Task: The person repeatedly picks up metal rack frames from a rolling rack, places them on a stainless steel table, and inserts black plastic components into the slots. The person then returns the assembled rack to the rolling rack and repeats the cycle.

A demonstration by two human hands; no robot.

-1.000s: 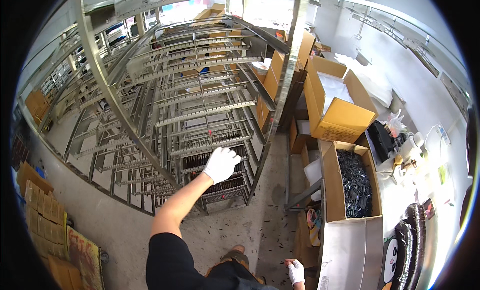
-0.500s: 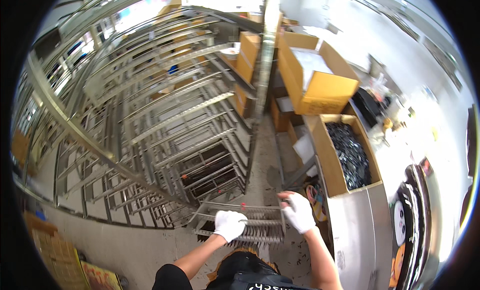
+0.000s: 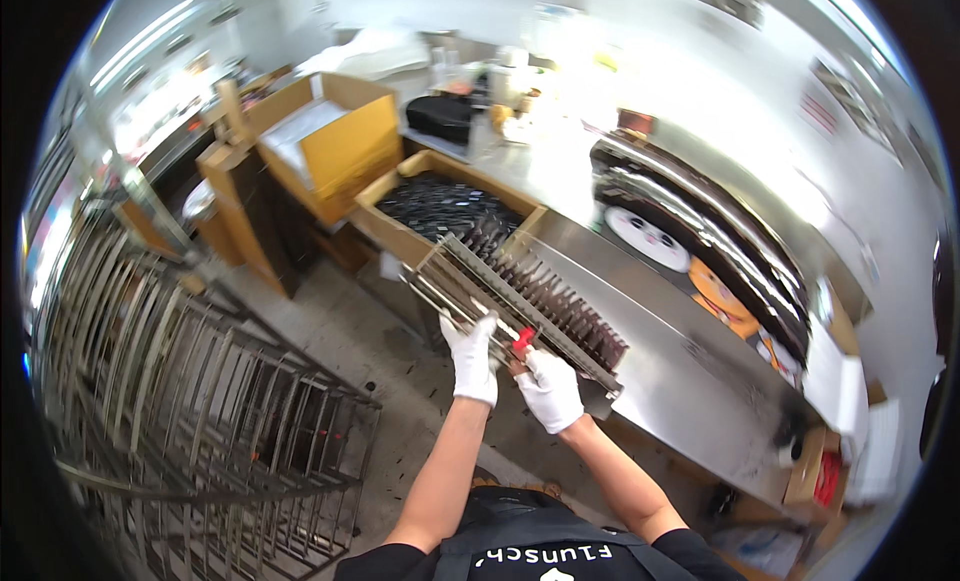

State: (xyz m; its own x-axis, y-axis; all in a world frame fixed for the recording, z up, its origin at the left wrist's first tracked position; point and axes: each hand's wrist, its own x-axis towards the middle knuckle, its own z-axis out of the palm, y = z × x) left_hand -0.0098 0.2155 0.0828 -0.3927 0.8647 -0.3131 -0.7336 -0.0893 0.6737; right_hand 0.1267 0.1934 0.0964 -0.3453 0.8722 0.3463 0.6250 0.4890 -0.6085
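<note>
A metal rack (image 3: 500, 289) lies tilted at the bench's front edge, its far end over the open carton of dark pieces. Along its far side stands a row of dark brown, comb-like pieces (image 3: 570, 311). My left hand (image 3: 470, 366), in a white glove, is closed round the rack's near rail. Farther right, my right hand (image 3: 550, 391), gloved in white with some fingertips bare, grips the same side of the frame beside a red clip (image 3: 524, 338). My palms hide part of the near rails.
The open carton (image 3: 405, 243) of glossy dark pieces sits on the steel bench (image 3: 700, 381). A taller carton (image 3: 350, 151) stands beyond it to the left. Tall metal shelving racks (image 3: 230, 381) fill the left. Shiny dark rolls (image 3: 710, 236) and round printed pieces (image 3: 645, 239) line the bench's back.
My view has turned right, from the shelving to the bench. The metal rack has come along and up to the carton. My right hand, earlier off the rack, now grips it.
</note>
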